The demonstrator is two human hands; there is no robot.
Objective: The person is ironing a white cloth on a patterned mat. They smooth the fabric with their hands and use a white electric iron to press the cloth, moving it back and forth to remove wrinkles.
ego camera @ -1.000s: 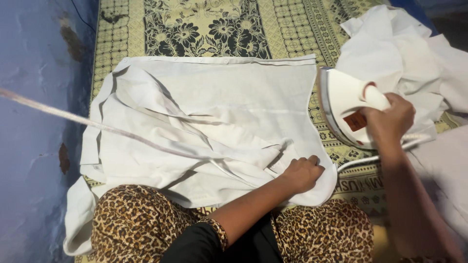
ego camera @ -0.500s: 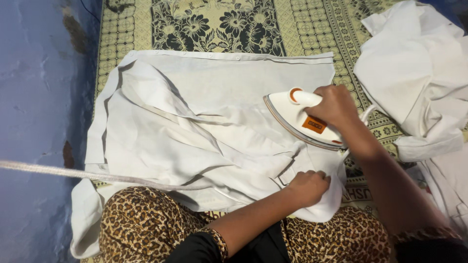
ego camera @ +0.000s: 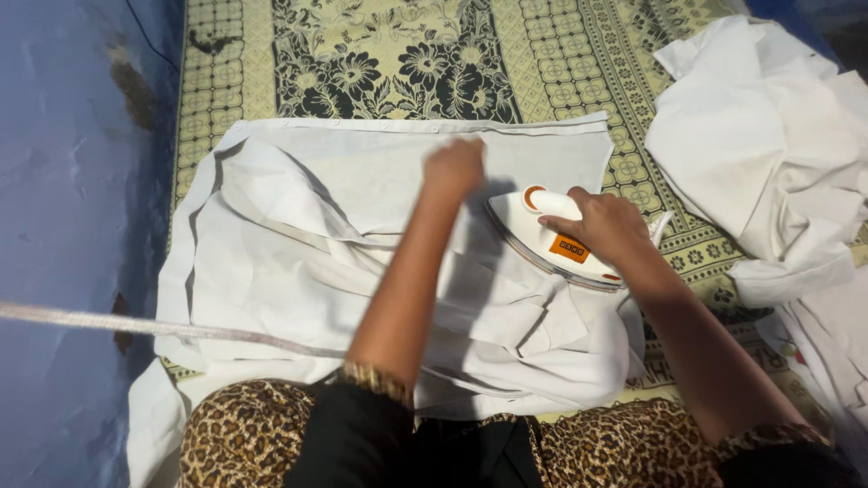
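— What has changed since a moment ago?

— The left hand has left the near hem and is now reaching across to the far part of the white shirt, close to the buttoned edge. The iron has slid only slightly and is still sitting on the cloth.

— Where is the shirt lying?

— It is spreading flat over the yellow and black patterned mat, its near edge running up to the person's leopard-print lap.

— And the hands?

— The right hand is gripping the iron's white handle, fingers wrapped over it. The left hand is pressing down on the fabric just beside the iron's tip; it is blurring with motion, so whether it is pinching cloth or lying loosely curled on it, I cannot tell.

— What is getting hidden?

— The left forearm is crossing the middle of the shirt and covering the folds beneath it. The right hand is hiding most of the handle, and the iron's soleplate is facing down, out of sight.

— Anything else around?

— A heap of white garments is lying to the right on the mat, running out past the picture's edge. A pale cord is stretching in from the left, crossing the shirt's near corner. A blue surface is bordering the mat on the left.
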